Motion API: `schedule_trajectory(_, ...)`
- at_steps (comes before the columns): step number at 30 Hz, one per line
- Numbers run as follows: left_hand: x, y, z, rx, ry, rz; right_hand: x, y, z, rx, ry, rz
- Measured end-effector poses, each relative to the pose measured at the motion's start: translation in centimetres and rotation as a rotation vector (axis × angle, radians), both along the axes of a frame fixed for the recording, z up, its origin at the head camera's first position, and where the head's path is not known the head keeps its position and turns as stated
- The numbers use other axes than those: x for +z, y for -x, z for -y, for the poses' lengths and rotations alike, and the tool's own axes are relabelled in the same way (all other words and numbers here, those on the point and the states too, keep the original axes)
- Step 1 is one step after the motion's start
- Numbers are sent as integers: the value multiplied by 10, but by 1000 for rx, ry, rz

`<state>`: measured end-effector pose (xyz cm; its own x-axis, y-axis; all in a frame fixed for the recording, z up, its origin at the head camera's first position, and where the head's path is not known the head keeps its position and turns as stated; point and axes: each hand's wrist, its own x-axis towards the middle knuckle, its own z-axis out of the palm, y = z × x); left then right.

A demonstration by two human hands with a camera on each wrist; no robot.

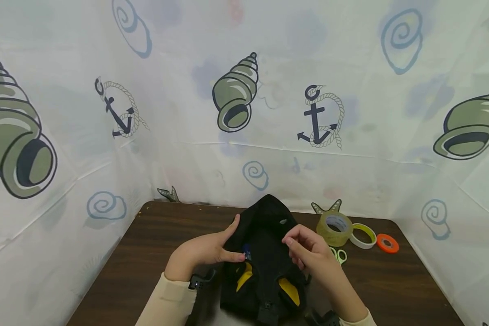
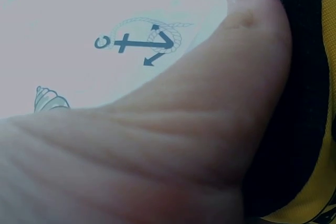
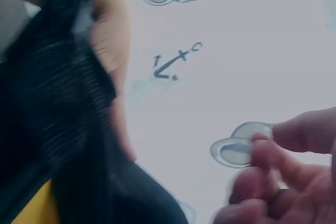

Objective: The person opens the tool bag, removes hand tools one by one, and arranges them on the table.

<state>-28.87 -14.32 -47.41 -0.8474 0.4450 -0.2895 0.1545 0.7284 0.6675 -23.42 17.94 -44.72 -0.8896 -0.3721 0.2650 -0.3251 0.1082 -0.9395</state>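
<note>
A black fabric bag (image 1: 269, 253) with yellow patches stands upright at the middle of the table, its peaked top towards the wall. My left hand (image 1: 205, 248) grips its left edge, thumb on the front near a small blue label (image 1: 246, 252) and other fingers partly hidden behind. In the left wrist view, the base of that hand lies along the black fabric (image 2: 294, 145). My right hand (image 1: 309, 251) is at the bag's right side with its fingers curled and thumb close to the forefinger. In the right wrist view those fingertips (image 3: 265, 142) show no object between them and stand apart from the bag.
To the right behind my right hand stand a wide clear tape roll (image 1: 335, 229), a white-and-yellow tape roll (image 1: 363, 236) and an orange ring-shaped roll (image 1: 387, 243). Pale green scissors handles (image 1: 342, 256) show beside them. A patterned cloth (image 1: 277, 158) hangs behind the brown table (image 1: 155, 244).
</note>
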Motion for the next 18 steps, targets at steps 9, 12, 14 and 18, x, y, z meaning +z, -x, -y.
schedule_trajectory(9, 3, 0, 0, -2, -12, 0, 17, 38, 24, 128, -178, 149)
schedule_trajectory(12, 3, 1, 0, -5, -13, -10, 24, 51, 32, 143, -234, 237)
schedule_trajectory(14, 3, 1, 0, -9, -10, -16, 24, 61, 39, 151, -245, 278)
schedule_trajectory(18, 2, -1, -1, -14, -6, -15, 15, 78, 53, 75, -209, 366)
